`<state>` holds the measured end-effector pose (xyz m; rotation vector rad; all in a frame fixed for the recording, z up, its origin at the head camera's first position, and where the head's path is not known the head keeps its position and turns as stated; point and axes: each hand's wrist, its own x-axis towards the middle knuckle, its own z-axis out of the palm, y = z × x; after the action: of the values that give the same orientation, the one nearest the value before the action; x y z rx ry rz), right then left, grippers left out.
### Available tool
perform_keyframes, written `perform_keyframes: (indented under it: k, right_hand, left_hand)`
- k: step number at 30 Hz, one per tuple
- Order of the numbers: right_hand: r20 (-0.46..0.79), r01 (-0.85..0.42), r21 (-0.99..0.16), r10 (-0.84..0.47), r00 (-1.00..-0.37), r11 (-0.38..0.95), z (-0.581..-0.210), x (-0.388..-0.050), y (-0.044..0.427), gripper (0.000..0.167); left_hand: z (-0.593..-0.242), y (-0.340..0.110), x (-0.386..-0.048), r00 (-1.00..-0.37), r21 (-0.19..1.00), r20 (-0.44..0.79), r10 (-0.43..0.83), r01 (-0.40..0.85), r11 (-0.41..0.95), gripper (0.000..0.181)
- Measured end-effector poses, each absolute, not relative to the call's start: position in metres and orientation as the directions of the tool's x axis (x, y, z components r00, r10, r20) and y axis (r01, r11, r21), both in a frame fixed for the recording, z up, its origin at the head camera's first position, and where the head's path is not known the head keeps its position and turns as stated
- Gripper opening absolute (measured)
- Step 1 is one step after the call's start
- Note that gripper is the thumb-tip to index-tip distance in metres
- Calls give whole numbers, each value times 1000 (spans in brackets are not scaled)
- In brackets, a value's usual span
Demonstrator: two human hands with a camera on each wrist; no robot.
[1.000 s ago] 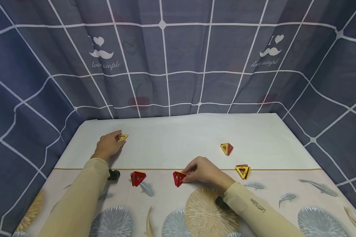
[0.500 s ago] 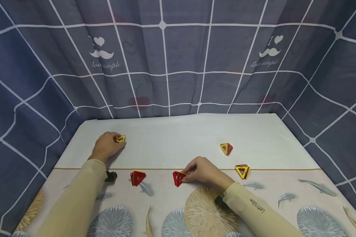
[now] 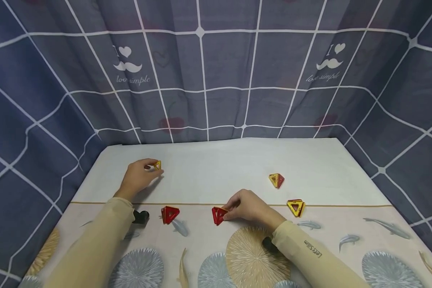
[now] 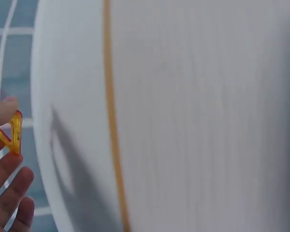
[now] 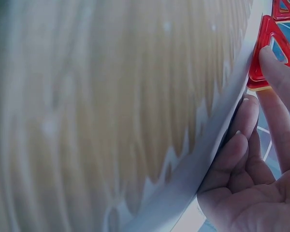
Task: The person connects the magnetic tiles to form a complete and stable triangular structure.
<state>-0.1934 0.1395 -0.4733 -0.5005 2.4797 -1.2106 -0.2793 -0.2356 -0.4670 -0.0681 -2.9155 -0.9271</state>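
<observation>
My left hand (image 3: 138,177), over the left of the white area, pinches a yellow triangular tile (image 3: 159,164) between thumb and fingers. In the left wrist view this tile (image 4: 16,133) has reddish edges, and it looks raised above the table. Near the table's middle, my right hand (image 3: 250,206) pinches a small pyramid of red triangular tiles (image 3: 218,216). From the right wrist, my thumb presses on one red tile face (image 5: 257,63) with a finger behind it; the other fingers rest curled beside the surface. The pyramid's far sides are hidden.
A second red tile pyramid (image 3: 170,215) stands left of centre. At the right are a yellow-and-red pyramid (image 3: 276,180) and another yellow-topped one (image 3: 295,207). A patterned cloth (image 3: 187,256) covers the table's near part. A dark checked curtain (image 3: 223,108) encloses the back and sides.
My left hand drew slightly left, then moved right with the yellow tile, which now stands turned more on edge. The right hand and its red pyramid stay in place; the head view shifted slightly.
</observation>
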Motion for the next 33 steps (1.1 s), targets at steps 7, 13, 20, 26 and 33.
perform_keyframes:
  k: [7,13,20,26,33]
  right_hand:
    - [-151,-157,-799,-448,-881,580,-473,-193,139,15]
    - [-160,-148,-786,-429,-889,601,-473,-193,140,14]
    - [-157,-159,-782,-437,-885,602,-473,-194,139,14]
    - [-148,-174,-781,-448,-881,600,-475,-195,139,14]
    - [-137,-183,-782,-451,-882,595,-476,-196,140,14]
  left_hand:
    - [-441,-196,-260,-982,647,164,95,179,741,51]
    - [-409,-147,-235,-951,662,200,237,309,683,49]
    - [-405,-104,-207,-913,610,122,390,378,696,43]
    - [-431,-92,-187,-914,604,13,407,331,725,38]
    - [-453,-86,-173,-914,555,-67,399,299,777,39]
